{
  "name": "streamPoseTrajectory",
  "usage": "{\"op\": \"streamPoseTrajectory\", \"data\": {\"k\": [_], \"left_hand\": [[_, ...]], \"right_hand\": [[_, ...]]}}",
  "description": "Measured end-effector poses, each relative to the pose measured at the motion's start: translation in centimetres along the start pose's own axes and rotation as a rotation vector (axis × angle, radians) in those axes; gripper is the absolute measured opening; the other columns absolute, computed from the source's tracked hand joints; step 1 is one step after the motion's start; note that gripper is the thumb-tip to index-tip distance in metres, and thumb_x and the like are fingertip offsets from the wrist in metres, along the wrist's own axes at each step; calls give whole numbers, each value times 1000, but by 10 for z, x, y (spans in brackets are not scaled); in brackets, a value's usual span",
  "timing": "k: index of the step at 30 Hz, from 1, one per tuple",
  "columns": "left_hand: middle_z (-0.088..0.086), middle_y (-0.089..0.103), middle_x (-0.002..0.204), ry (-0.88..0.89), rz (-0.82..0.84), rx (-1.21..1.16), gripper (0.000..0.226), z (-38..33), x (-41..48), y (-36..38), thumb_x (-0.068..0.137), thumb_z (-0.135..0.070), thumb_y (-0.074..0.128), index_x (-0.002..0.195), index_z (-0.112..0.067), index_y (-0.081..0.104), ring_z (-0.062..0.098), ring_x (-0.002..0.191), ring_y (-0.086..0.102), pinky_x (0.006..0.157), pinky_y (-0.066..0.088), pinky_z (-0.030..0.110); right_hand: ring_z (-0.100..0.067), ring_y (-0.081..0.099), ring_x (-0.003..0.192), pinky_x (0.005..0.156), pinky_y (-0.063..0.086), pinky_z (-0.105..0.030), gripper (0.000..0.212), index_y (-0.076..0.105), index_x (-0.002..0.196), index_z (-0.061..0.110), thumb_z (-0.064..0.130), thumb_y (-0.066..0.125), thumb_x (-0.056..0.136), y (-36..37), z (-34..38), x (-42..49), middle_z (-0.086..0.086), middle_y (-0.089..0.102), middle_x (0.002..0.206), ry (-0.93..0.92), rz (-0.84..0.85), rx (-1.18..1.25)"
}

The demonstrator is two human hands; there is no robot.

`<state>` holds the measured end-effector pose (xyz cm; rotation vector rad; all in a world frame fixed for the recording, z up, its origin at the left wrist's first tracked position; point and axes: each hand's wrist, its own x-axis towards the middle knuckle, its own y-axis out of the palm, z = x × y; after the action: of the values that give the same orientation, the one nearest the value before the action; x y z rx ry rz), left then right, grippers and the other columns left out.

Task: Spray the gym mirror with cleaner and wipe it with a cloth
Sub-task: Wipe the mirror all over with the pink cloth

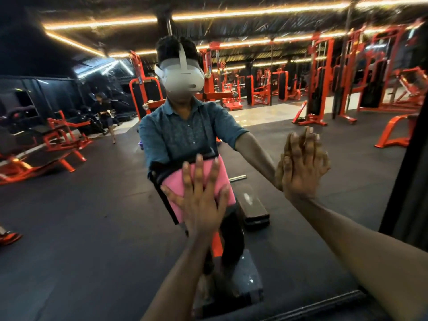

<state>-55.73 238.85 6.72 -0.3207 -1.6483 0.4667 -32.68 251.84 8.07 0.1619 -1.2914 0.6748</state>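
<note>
Fingers [199,174] of left hand [201,205] spread wide and flat, pressing pink cloth [178,184] against mirror [92,205] at frame centre. Right hand [301,167] at centre right, fingers straight and close together, flat on the glass, holding nothing; it meets its own reflection. No spray bottle in view. Likely step: wiping. To do it well, keep the whole palm on the cloth, press evenly, overlap strokes, and lift the bare right hand off or it may leave prints. Farther back, only reflections: the person, orange gym machines [324,84] at upper right.
</note>
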Motion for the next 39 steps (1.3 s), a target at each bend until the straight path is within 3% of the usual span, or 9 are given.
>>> {"op": "streamPoseTrajectory", "data": {"k": [8,14,16,20,22,26,28,33,39], "left_hand": [[13,9,174,-478,-231,12,75,-46,33,9,105,-60,33,166,-32,-1,39,160,6,112,5,84],[-8,0,175,231,-3,172,75,-72,-32,59,96,-59,43,163,-43,13,20,161,-7,113,-14,75],[0,7,175,43,-85,167,75,-70,-18,56,97,-60,39,164,-43,8,24,161,-3,112,-16,75],[15,10,173,-728,-366,-43,73,-139,19,62,105,-61,24,166,-29,3,38,160,6,113,2,84],[18,13,172,-586,-263,-26,74,-183,11,75,104,-59,28,167,-24,8,39,159,7,111,3,86],[-6,-2,175,122,-44,145,72,-194,-16,100,99,-59,40,164,-40,17,25,161,0,115,-10,76],[-7,-2,175,85,-77,148,71,-187,-8,96,99,-60,40,163,-42,16,24,161,-3,116,-16,72],[16,10,173,-594,-260,24,72,-246,8,112,105,-60,24,167,-27,6,40,159,6,113,4,84],[-9,-9,174,75,18,83,77,-298,-39,155,99,-57,41,164,-45,3,22,161,-11,112,-1,83]], "right_hand": [[-30,19,158,121,18,-60,57,30,162,28,45,24,107,8,-1,-2,-11,21,171,-19,-31,75],[-33,31,154,121,25,-58,54,36,161,24,34,37,107,-3,-60,13,-10,29,169,-215,16,235],[-36,31,153,120,25,-60,53,42,158,20,31,41,106,-10,-86,18,-11,31,168,-140,-25,263],[-32,22,155,122,21,-56,53,42,157,25,25,47,105,-23,-127,28,-10,27,169,-75,-42,260],[-29,19,157,122,18,-54,54,38,158,33,28,46,105,-24,-142,34,-8,23,170,-80,-19,250],[-27,16,158,120,19,-56,53,34,159,38,37,39,106,-23,-169,38,-4,20,172,-120,31,237],[-29,18,157,120,20,-56,52,38,158,35,37,39,106,-24,-183,39,-6,21,171,-136,29,240],[-29,19,156,120,17,-54,51,40,157,35,36,40,106,-29,-212,44,-8,25,170,-102,12,217],[-29,25,155,117,24,-58,52,30,160,41,38,37,108,-36,-246,52,-6,26,170,-142,29,247]]}}
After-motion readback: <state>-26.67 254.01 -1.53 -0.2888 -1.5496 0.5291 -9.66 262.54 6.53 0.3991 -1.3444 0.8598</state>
